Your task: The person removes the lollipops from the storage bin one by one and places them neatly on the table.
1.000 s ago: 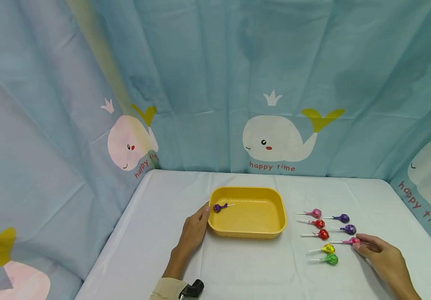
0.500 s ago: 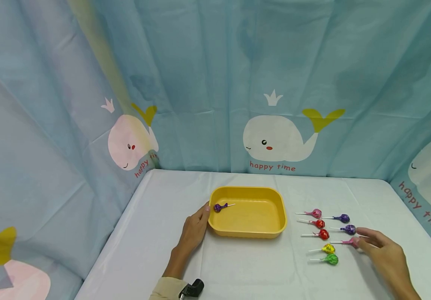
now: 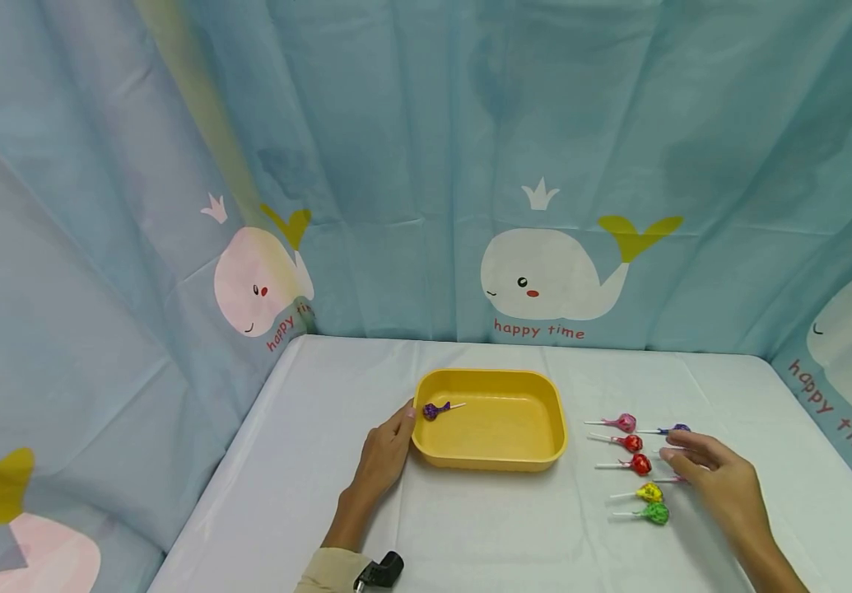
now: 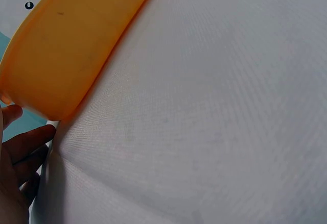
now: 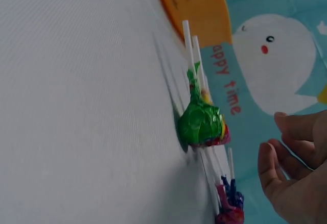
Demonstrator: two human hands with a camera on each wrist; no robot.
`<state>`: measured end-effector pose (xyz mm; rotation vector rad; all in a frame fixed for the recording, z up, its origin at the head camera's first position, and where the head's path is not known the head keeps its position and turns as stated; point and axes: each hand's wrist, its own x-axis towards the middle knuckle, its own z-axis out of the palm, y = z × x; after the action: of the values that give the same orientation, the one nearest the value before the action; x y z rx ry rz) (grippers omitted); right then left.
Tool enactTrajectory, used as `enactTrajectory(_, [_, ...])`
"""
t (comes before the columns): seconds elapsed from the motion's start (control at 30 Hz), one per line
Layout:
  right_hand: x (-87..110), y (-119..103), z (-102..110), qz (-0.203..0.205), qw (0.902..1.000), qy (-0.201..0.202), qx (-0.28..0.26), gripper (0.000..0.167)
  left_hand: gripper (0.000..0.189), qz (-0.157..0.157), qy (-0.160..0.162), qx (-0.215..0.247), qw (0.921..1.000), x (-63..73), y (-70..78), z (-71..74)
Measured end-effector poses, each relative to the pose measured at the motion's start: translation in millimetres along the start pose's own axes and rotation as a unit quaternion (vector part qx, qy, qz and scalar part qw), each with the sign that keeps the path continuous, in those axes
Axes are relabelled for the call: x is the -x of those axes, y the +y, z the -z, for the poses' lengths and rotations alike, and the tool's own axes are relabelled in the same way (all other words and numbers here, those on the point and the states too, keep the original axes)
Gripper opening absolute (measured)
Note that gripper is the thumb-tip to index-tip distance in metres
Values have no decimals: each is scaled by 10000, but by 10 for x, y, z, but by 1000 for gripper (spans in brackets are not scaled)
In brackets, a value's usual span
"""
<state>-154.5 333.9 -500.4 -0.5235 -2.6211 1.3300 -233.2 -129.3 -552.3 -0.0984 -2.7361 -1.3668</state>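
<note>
My left hand (image 3: 384,453) rests against the left side of a yellow tray (image 3: 503,420), its fingertips at the outer wall. Inside the tray lies one purple lollipop (image 3: 431,411). My right hand (image 3: 722,482) hovers over the right-hand column of lollipops, thumb and fingers apart with nothing between them. It covers much of a purple and a pink lollipop; the far purple lollipop (image 3: 681,428) shows past its fingertips. Left of that hand lie a pink lollipop (image 3: 626,422), two red lollipops, a yellow lollipop (image 3: 649,492) and a green lollipop (image 5: 199,124), sticks pointing left.
A white cloth (image 3: 485,527) covers the table. Blue curtains (image 3: 426,165) printed with whales stand behind and at both sides. A black device (image 3: 384,568) sits at my left sleeve (image 3: 332,570).
My right hand has come off the head of the near pink lollipop and shifted left and slightly away from me, over the sticks. The left hand and tray stay put.
</note>
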Motion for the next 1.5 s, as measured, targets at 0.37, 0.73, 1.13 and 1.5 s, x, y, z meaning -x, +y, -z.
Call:
enactTrajectory(0.37, [18, -280, -245, 666, 9967, -397, -253, 56, 68, -16, 11, 32, 10000, 6, -3, 2])
enactTrajectory(0.73, [40, -522, -509, 763, 9907, -667, -907, 53, 65, -8, -7, 47, 10000, -3, 5, 15])
enactTrajectory(1.13, [56, -765, -772, 948, 9863, -861, -1042, 47, 66, -3, -15, 107, 9999, -4, -12, -1])
enactTrajectory(1.5, [90, -914, -1028, 848, 9762, -1190, -1600, 45, 65, 29, -12, 99, 9999, 2, 10, 13])
